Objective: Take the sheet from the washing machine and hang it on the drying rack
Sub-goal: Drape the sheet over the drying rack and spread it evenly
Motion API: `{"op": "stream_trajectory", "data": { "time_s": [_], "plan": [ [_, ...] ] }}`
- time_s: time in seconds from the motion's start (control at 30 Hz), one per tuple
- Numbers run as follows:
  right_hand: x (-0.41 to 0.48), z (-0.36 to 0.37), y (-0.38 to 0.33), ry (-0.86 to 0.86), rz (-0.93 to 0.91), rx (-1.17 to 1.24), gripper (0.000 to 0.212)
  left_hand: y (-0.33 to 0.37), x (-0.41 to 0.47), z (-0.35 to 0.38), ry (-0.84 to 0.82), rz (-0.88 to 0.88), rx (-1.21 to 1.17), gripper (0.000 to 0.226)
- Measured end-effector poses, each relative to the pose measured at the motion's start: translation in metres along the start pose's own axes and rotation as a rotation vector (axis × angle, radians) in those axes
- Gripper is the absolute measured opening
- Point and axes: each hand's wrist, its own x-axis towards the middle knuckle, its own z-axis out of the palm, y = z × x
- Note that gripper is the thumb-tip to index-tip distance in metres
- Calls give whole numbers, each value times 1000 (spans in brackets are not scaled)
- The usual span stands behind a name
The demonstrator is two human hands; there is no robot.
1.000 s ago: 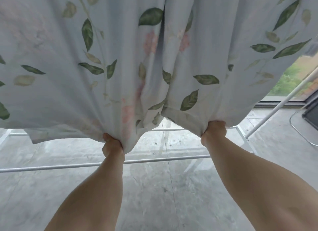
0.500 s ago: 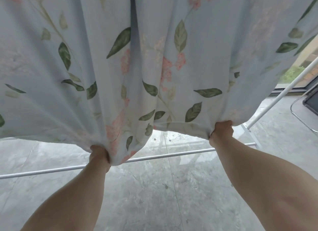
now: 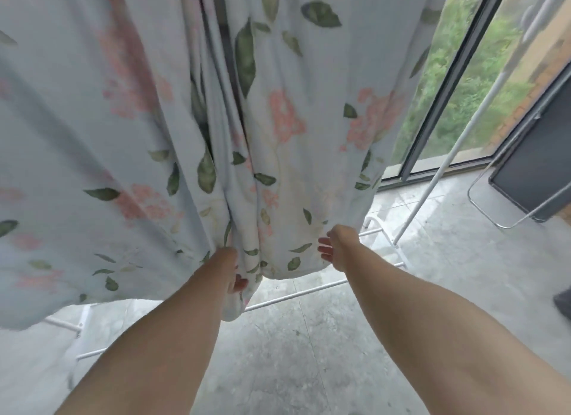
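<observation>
The sheet, pale blue with green leaves and pink flowers, hangs in long folds from above and fills the upper left of the view. My left hand grips a bunched fold near its lower edge, fingertips curled under the cloth. To the right, my right hand has its fingers spread and fairly straight, touching the sheet's bottom hem. White bars of the drying rack run low across the floor behind the sheet, and one slanted leg rises to the right. The rack's top is hidden by the cloth.
Grey marbled floor lies below. A tall window with a dark frame and greenery outside stands at the right. A dark panel on a bent metal tube frame sits by the window.
My right hand has opened from its grip on the hem. Both hands have come closer together, and the sheet now bunches in deeper folds between them. The view has swung towards the window.
</observation>
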Motion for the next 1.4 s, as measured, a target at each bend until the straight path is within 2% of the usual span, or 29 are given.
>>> {"op": "stream_trajectory", "data": {
  "time_s": [0.1,0.27,0.37,0.57,0.73,0.87,1.07,1.23,1.33,1.4],
  "plan": [
    [-73,-10,-57,-77,-75,-28,28,47,-89,13,-144,80,62,17],
    [-216,-46,-193,-81,-261,-2,15,160,-296,45,-228,514,282,10],
    [-279,-67,-262,-76,-348,22,16,206,-394,63,-204,757,393,9],
    [-355,-108,-350,-115,-534,45,23,246,-508,90,-18,1258,595,8],
    [-381,-126,-391,-104,-692,16,15,262,-561,115,156,1565,658,11],
    [-389,-134,-421,-102,-780,-20,20,277,-583,135,237,1729,636,16],
    [-377,-133,-462,-72,-788,-31,26,306,-597,158,296,1922,648,27],
    [-375,-120,-501,-48,-846,-167,11,350,-602,175,346,2054,568,31],
    [-369,-106,-526,-32,-900,-109,8,385,-604,186,422,2106,520,33],
    [-366,-97,-539,-26,-986,-126,19,404,-601,196,493,2122,495,32]
  ]
}}
